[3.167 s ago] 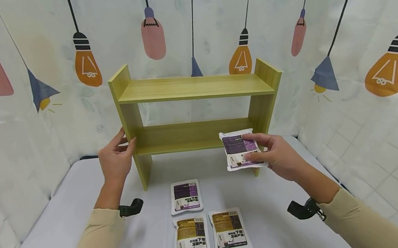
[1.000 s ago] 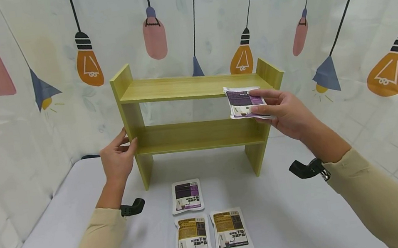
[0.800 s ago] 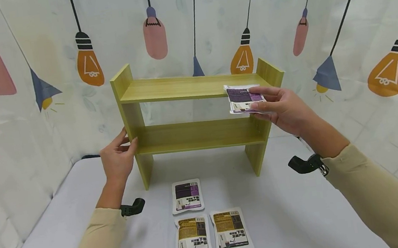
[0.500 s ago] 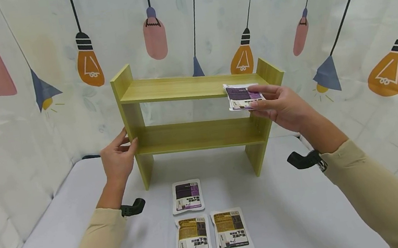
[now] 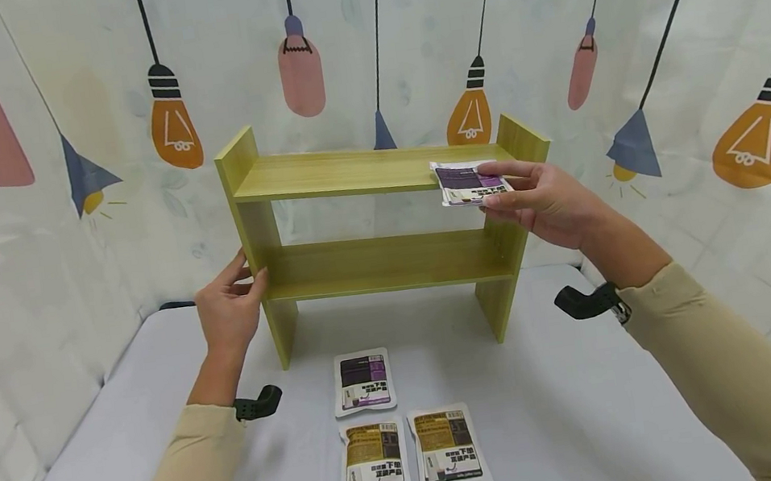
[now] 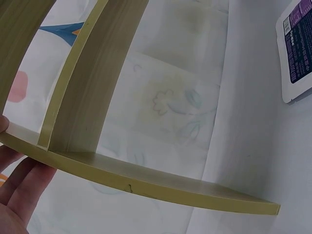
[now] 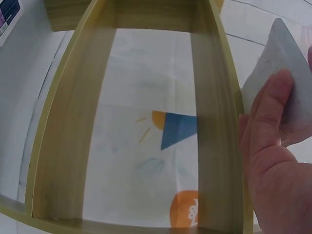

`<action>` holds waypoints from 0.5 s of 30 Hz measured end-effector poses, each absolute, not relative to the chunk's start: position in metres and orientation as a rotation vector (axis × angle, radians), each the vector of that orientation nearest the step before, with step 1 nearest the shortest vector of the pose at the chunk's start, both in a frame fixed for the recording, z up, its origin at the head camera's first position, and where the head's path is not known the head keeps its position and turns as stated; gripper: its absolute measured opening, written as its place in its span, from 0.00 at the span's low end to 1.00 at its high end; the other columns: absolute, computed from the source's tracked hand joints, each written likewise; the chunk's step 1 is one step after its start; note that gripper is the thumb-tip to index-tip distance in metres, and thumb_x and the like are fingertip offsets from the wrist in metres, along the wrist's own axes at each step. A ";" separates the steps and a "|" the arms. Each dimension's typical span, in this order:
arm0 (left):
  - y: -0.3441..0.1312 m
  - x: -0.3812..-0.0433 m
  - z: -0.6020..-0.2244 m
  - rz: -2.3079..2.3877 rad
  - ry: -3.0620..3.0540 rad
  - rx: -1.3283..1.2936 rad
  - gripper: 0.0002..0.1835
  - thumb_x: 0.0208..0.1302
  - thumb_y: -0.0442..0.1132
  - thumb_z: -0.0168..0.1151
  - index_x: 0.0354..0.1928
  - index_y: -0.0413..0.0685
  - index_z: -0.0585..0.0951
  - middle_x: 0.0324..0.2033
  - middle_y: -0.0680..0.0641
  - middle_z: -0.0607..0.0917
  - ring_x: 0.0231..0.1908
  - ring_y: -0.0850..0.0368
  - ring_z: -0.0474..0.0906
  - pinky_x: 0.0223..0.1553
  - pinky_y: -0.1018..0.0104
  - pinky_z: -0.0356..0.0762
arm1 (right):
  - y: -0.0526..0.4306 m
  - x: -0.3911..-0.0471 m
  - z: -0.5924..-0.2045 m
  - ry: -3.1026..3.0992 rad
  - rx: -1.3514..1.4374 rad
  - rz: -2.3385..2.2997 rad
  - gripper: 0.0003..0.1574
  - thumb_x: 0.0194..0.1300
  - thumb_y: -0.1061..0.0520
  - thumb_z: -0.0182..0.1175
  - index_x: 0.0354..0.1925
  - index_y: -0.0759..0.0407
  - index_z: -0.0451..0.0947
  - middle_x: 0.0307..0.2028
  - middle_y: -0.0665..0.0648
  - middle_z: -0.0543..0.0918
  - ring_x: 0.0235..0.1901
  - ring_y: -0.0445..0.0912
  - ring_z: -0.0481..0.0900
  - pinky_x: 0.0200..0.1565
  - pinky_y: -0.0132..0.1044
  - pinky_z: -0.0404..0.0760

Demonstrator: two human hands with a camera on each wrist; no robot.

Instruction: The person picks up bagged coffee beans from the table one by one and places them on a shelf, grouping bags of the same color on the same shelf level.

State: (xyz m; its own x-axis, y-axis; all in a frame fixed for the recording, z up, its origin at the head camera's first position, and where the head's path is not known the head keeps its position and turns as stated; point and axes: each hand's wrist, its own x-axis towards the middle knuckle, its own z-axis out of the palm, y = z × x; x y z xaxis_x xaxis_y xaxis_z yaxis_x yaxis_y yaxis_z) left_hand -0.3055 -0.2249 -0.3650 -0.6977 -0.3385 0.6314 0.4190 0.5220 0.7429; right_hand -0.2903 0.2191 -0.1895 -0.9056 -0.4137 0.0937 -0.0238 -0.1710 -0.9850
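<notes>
My right hand pinches a white pouch with a purple label between thumb and fingers. The pouch leans back at the right front edge of the top board of a yellow-green wooden shelf. In the right wrist view its pale back shows beside that board; whether it touches the wood I cannot tell. My left hand grips the shelf's left side panel, thumb at the front edge and fingers on the outer side. On the table lie a purple-labelled pouch and two brown-labelled pouches.
A white-covered table carries the shelf, which has a lower board under the top one. Behind and beside it hangs a pale curtain printed with lamps and bulbs. Black devices are strapped to both wrists.
My right hand has lifted the pouch from in front of the lower board to the top board's right end, and the pouch has tilted flatter. The left hand keeps its hold on the side panel.
</notes>
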 end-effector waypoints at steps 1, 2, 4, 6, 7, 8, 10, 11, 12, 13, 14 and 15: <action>-0.225 -0.306 -0.365 -1.241 -1.989 -0.065 0.26 0.68 0.41 0.68 0.68 0.59 0.78 0.50 0.38 0.89 0.27 0.85 0.75 0.34 0.89 0.75 | 0.219 -0.291 -0.189 1.835 -0.504 -2.160 0.29 0.65 0.71 0.65 0.63 0.57 0.81 0.63 0.61 0.67 0.50 0.48 0.84 0.51 0.33 0.86; -0.225 -0.306 -0.365 -1.238 -1.990 -0.064 0.26 0.68 0.41 0.68 0.68 0.59 0.78 0.50 0.38 0.89 0.27 0.85 0.75 0.34 0.89 0.75 | 0.220 -0.291 -0.189 1.841 -0.504 -2.154 0.30 0.65 0.71 0.65 0.64 0.57 0.81 0.63 0.61 0.67 0.50 0.48 0.84 0.52 0.33 0.86; -0.225 -0.306 -0.366 -1.234 -1.989 -0.064 0.26 0.68 0.40 0.68 0.68 0.59 0.78 0.50 0.38 0.90 0.26 0.86 0.75 0.33 0.89 0.75 | 0.220 -0.292 -0.188 1.859 -0.498 -2.149 0.30 0.65 0.70 0.65 0.64 0.57 0.80 0.62 0.60 0.68 0.50 0.48 0.84 0.51 0.31 0.86; -0.225 -0.306 -0.365 -1.231 -1.985 -0.068 0.26 0.68 0.40 0.68 0.68 0.59 0.78 0.49 0.38 0.90 0.26 0.86 0.75 0.33 0.89 0.75 | 0.220 -0.292 -0.187 1.877 -0.493 -2.146 0.30 0.65 0.70 0.65 0.65 0.56 0.80 0.62 0.60 0.68 0.50 0.48 0.84 0.50 0.31 0.86; -0.226 -0.306 -0.366 -1.228 -1.983 -0.069 0.26 0.67 0.40 0.68 0.68 0.58 0.78 0.49 0.37 0.90 0.26 0.86 0.75 0.32 0.89 0.75 | 0.219 -0.293 -0.187 1.895 -0.487 -2.142 0.31 0.65 0.70 0.65 0.65 0.56 0.80 0.62 0.60 0.69 0.50 0.48 0.83 0.50 0.31 0.86; -0.226 -0.306 -0.365 -1.227 -1.981 -0.071 0.26 0.67 0.39 0.68 0.67 0.58 0.78 0.49 0.37 0.90 0.26 0.86 0.75 0.32 0.89 0.75 | 0.219 -0.293 -0.187 1.917 -0.480 -2.137 0.31 0.65 0.70 0.65 0.66 0.56 0.79 0.62 0.60 0.69 0.50 0.47 0.84 0.50 0.31 0.86; -0.226 -0.306 -0.365 -1.225 -1.983 -0.071 0.26 0.67 0.40 0.68 0.67 0.59 0.78 0.49 0.37 0.90 0.26 0.85 0.76 0.32 0.89 0.75 | 0.218 -0.294 -0.186 1.960 -0.462 -2.124 0.32 0.66 0.69 0.66 0.67 0.56 0.78 0.61 0.60 0.70 0.50 0.48 0.83 0.50 0.31 0.86; -0.226 -0.306 -0.365 -1.222 -1.986 -0.068 0.26 0.68 0.40 0.68 0.67 0.59 0.78 0.49 0.38 0.90 0.27 0.82 0.77 0.32 0.89 0.75 | 0.218 -0.294 -0.186 1.978 -0.456 -2.113 0.33 0.66 0.69 0.65 0.68 0.56 0.77 0.61 0.60 0.70 0.50 0.48 0.83 0.50 0.31 0.86; -0.226 -0.306 -0.366 -1.219 -1.989 -0.065 0.26 0.68 0.40 0.68 0.68 0.59 0.78 0.49 0.38 0.90 0.27 0.78 0.80 0.33 0.89 0.75 | 0.218 -0.295 -0.186 2.009 -0.447 -2.096 0.34 0.66 0.68 0.65 0.69 0.56 0.76 0.62 0.60 0.70 0.50 0.47 0.83 0.50 0.31 0.86; -0.225 -0.306 -0.365 -1.218 -1.994 -0.063 0.26 0.68 0.41 0.68 0.68 0.60 0.78 0.49 0.38 0.90 0.28 0.74 0.82 0.33 0.89 0.75 | 0.217 -0.295 -0.185 2.022 -0.433 -2.092 0.34 0.66 0.68 0.66 0.69 0.56 0.75 0.62 0.60 0.70 0.51 0.48 0.83 0.50 0.31 0.86; -0.225 -0.306 -0.365 -1.217 -1.997 -0.062 0.26 0.68 0.41 0.68 0.68 0.60 0.78 0.49 0.39 0.90 0.29 0.68 0.84 0.34 0.89 0.75 | 0.217 -0.296 -0.184 2.032 -0.421 -2.087 0.35 0.66 0.68 0.66 0.70 0.56 0.75 0.62 0.60 0.70 0.51 0.48 0.83 0.50 0.31 0.86; -0.225 -0.306 -0.365 -1.214 -2.000 -0.060 0.26 0.68 0.41 0.68 0.68 0.60 0.77 0.50 0.39 0.90 0.30 0.63 0.86 0.34 0.89 0.75 | 0.217 -0.296 -0.184 2.041 -0.410 -2.083 0.35 0.66 0.67 0.66 0.70 0.56 0.74 0.63 0.59 0.70 0.52 0.49 0.82 0.50 0.32 0.86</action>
State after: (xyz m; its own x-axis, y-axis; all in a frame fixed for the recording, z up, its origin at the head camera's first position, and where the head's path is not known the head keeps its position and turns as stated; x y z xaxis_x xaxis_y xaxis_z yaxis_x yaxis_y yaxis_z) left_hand -0.3058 -0.2252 -0.3653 -0.6947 -0.3357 0.6362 0.4096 0.5425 0.7335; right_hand -0.2965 0.2168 -0.1837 -0.9423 -0.3294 0.0595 -0.0528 -0.0294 -0.9982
